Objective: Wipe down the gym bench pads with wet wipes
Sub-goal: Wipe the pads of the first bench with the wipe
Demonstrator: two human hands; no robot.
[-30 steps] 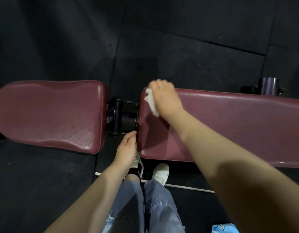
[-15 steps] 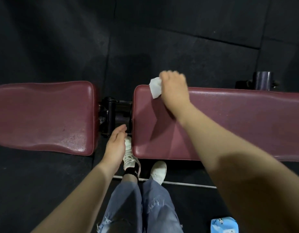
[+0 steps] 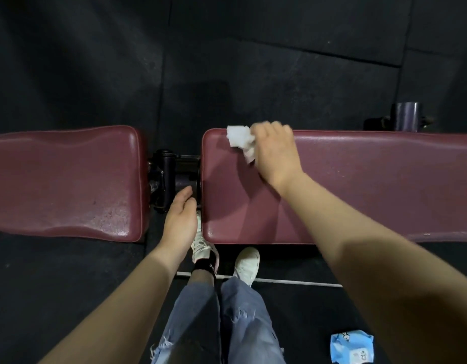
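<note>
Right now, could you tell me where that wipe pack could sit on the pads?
Free: the whole left pad, and the right pad beyond the right hand. Crowded: its far-left corner, under the wipe.

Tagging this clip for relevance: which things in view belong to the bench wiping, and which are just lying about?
Part of the job:
- right hand pressing the white wipe
- long bench pad
- short bench pad
- blue wipes pack on the floor

Just there:
- left hand, holding nothing
- black hinge bracket
- metal cylinder

Black rubber-tiled floor (image 3: pixel 279 74) carries a maroon vinyl-padded bench (image 3: pixel 371 185); a blue wet-wipe packet (image 3: pixel 351 346) lies on the floor.
</note>
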